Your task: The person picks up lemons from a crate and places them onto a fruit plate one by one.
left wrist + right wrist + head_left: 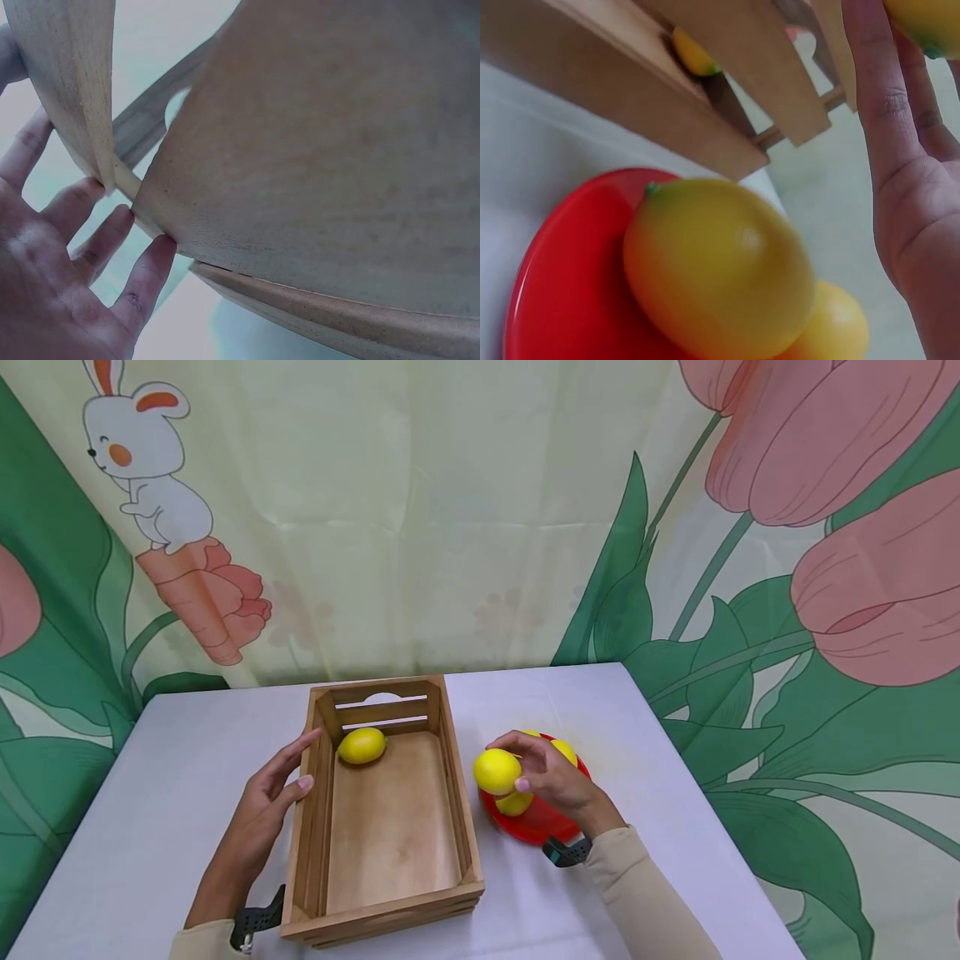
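Observation:
A wooden crate [386, 827] stands on the white table, with one yellow lemon [362, 746] in its far left corner. My left hand [279, 785] rests with straight fingers [142, 281] against the crate's left wall [315, 157]. To the crate's right my right hand [536, 772] holds a lemon [497, 771] in its fingertips above a red plate [536, 822]. More lemons [716, 262] lie on the plate [562, 285] under that hand. The held lemon [928, 24] shows at the top edge of the right wrist view.
The table [165, 793] is bounded at the back and sides by a printed curtain with a rabbit [142, 460] and tulips [825, 443]. Bare tabletop lies left of the crate and behind the plate.

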`<state>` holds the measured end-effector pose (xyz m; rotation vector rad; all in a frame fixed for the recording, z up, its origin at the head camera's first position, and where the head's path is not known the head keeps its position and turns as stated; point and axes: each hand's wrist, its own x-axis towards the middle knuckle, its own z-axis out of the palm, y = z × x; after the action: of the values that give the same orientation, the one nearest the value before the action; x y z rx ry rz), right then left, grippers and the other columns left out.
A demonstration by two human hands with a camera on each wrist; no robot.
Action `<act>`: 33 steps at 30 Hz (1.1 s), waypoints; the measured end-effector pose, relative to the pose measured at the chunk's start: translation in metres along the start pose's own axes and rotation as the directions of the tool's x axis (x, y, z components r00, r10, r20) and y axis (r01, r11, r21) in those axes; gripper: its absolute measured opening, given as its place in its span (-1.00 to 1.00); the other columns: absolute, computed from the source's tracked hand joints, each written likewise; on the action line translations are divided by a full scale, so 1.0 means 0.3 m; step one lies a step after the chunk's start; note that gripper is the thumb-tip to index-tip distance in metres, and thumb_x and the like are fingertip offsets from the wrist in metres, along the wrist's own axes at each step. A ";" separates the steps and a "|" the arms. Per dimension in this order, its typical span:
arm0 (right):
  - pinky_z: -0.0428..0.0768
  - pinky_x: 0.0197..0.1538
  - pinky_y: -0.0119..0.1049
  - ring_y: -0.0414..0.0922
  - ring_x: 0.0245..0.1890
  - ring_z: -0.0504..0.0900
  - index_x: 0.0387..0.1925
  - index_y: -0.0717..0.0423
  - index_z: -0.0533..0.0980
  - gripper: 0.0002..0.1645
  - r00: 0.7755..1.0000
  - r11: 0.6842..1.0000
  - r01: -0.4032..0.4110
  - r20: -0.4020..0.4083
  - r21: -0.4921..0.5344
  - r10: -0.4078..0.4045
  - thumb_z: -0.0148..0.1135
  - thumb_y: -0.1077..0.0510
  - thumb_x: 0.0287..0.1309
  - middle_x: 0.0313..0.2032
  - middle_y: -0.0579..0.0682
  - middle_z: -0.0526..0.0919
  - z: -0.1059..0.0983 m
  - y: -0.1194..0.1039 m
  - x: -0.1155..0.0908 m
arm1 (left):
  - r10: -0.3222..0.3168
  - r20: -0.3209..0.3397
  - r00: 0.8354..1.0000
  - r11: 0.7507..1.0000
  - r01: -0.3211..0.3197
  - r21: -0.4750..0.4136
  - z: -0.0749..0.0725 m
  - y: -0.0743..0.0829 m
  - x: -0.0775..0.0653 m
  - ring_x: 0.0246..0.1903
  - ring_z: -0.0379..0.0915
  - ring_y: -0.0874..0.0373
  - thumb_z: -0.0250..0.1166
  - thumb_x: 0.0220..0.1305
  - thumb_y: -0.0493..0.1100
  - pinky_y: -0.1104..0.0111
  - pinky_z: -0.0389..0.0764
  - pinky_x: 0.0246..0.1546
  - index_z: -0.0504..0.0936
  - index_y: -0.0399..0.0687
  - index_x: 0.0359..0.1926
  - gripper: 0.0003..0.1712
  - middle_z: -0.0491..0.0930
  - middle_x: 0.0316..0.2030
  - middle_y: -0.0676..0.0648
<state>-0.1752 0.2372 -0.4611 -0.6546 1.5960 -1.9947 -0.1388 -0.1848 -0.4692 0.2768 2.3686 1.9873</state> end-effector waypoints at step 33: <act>0.65 0.16 -0.13 0.11 0.26 0.48 0.21 -0.12 0.51 -0.23 0.905 0.934 -0.208 -0.419 -0.289 0.073 0.59 0.15 -0.10 0.28 -0.02 0.47 -0.078 0.044 -0.095 | -0.001 0.001 1.000 1.000 0.001 -0.019 -0.005 -0.001 0.000 0.45 -0.04 0.12 0.10 0.50 -0.11 -0.47 -0.06 0.33 0.21 0.25 0.51 -0.37 0.04 0.55 0.13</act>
<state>-0.1676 0.2703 -0.4802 -0.2305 2.1857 -1.8516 -0.1391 -0.1864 -0.4691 0.2750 2.3481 2.0073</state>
